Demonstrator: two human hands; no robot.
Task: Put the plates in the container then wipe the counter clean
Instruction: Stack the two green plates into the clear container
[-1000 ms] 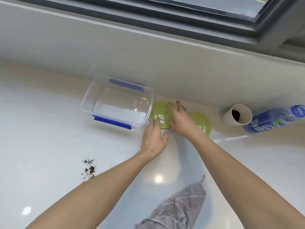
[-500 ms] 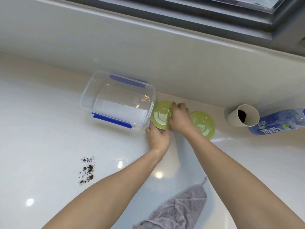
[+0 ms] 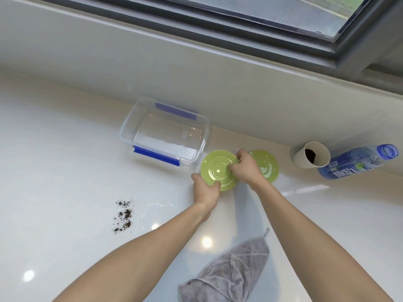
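Observation:
Two green plates lie on the white counter (image 3: pixel 65 171) near the back wall. My left hand (image 3: pixel 206 190) grips the near rim of the left green plate (image 3: pixel 214 168), which is tilted up off the counter. My right hand (image 3: pixel 245 167) holds that plate's right edge with curled fingers and partly covers the right green plate (image 3: pixel 269 166) lying flat behind it. A clear container (image 3: pixel 161 149) with blue clips stands open just left of the plates. A grey cloth (image 3: pixel 226 273) lies crumpled near the front.
Dark crumbs (image 3: pixel 123 216) and a smear of water (image 3: pixel 157 209) mark the counter at left. A paper cup (image 3: pixel 310 156) with dark grounds and a blue water bottle (image 3: pixel 357 163) lie on their sides at right, against the wall below the window.
Both hands have closed on the left green plate and tipped it up from the counter. The view has shifted slightly.

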